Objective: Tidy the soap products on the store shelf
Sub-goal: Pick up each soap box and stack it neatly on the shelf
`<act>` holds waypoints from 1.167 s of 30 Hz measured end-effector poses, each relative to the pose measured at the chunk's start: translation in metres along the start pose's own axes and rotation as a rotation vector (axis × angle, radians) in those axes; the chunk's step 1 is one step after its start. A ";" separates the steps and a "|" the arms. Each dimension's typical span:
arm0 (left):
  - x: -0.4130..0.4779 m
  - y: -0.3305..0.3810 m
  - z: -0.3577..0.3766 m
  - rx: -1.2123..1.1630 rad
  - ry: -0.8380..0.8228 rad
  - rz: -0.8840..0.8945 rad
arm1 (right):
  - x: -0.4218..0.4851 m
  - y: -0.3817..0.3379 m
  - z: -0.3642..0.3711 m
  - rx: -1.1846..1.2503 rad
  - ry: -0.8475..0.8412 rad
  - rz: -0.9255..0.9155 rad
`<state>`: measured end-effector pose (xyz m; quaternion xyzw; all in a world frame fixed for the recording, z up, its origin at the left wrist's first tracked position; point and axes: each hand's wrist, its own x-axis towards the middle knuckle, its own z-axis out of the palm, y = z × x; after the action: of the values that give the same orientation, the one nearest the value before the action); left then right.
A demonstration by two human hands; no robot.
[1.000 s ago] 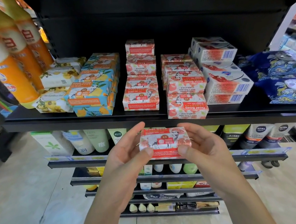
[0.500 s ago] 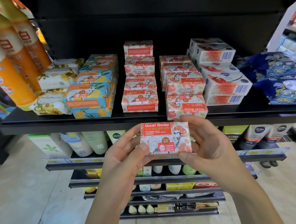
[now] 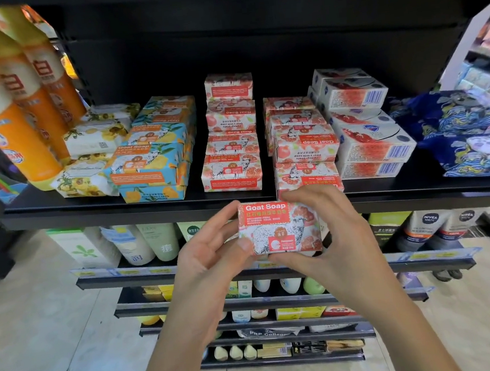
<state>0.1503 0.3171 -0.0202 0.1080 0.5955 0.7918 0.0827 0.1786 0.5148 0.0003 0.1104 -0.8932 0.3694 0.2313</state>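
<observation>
A red and white Goat Soap box (image 3: 279, 230) is held label-up just in front of the black shelf edge (image 3: 150, 213). My left hand (image 3: 211, 253) grips its left end with thumb and fingers. My right hand (image 3: 337, 236) grips its right end, fingers curled over the top and thumb underneath. On the shelf behind stand two rows of the same red soap: a neat middle row (image 3: 231, 144) and a right row (image 3: 303, 147) with upside-down labels. Blue and orange soap boxes (image 3: 151, 155) are stacked to the left.
Tall orange bottles (image 3: 13, 118) stand at far left beside white floral soap boxes (image 3: 94, 152). White boxes with barcodes (image 3: 363, 126) and blue patterned packs (image 3: 466, 131) fill the right. Lower shelves hold tubes and bottles (image 3: 141, 243).
Both hands lifted the soap box toward the shelf edge and tipped it, so its Goat Soap front label now faces me.
</observation>
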 end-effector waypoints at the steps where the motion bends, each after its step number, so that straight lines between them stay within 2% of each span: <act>1: 0.001 0.001 0.000 0.019 -0.014 0.012 | 0.001 0.001 0.000 0.004 0.006 -0.008; 6: 0.011 0.011 -0.004 0.307 -0.001 0.153 | 0.012 0.006 -0.013 0.027 0.028 0.001; 9: 0.023 0.011 -0.020 0.746 0.082 0.271 | 0.025 0.009 -0.031 0.040 0.067 0.019; 11: 0.035 0.005 -0.033 1.041 0.121 0.419 | 0.034 0.013 -0.040 0.027 0.088 0.039; 13: 0.044 -0.002 -0.041 1.182 0.144 0.536 | 0.043 0.017 -0.046 0.000 0.094 0.069; 19: 0.055 -0.013 -0.046 1.269 0.193 0.582 | 0.060 0.027 -0.052 -0.051 0.069 0.214; 24: 0.060 -0.018 -0.049 1.259 0.230 0.611 | 0.061 0.025 -0.048 -0.035 0.147 0.243; 28: 0.062 -0.024 -0.055 1.275 0.258 0.652 | 0.059 0.022 -0.047 -0.089 0.177 0.222; 32: 0.059 -0.027 -0.063 1.240 0.287 0.613 | 0.062 0.014 -0.051 -0.197 0.153 0.144; 35: 0.060 -0.028 -0.064 1.215 0.284 0.617 | 0.078 -0.004 -0.052 -0.233 0.053 0.043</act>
<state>0.0756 0.2812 -0.0603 0.1949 0.8802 0.3121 -0.2997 0.1296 0.5470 0.0737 0.0538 -0.9258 0.2710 0.2579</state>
